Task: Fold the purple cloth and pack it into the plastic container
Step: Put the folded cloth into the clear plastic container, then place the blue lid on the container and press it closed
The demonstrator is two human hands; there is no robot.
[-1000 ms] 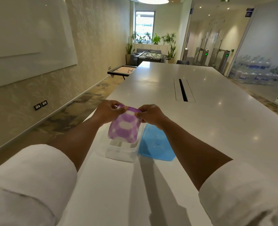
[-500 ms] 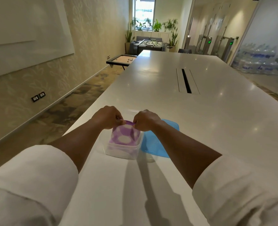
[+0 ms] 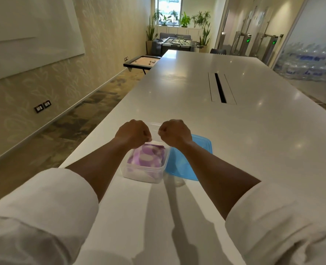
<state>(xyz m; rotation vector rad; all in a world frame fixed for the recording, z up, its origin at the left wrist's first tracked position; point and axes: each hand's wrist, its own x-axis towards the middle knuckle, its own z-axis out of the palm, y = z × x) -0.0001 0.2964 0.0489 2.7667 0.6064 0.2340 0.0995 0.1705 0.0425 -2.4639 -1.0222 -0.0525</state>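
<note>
While both curled grips hold nothing, the purple cloth (image 3: pixel 146 157) lies folded flat in the plastic container (image 3: pixel 142 174), long axis pointing away

A second ago I hold the cloth (image 3: pixel 146 156) up above the container (image 3: pixel 145 174); now it lies folded inside. My left hand (image 3: pixel 133 133) and right hand (image 3: pixel 174 133) are off it, curled into fists above the far rim.

Single head view, facing forward-down along table (image 3: pixel 177 96)
</note>
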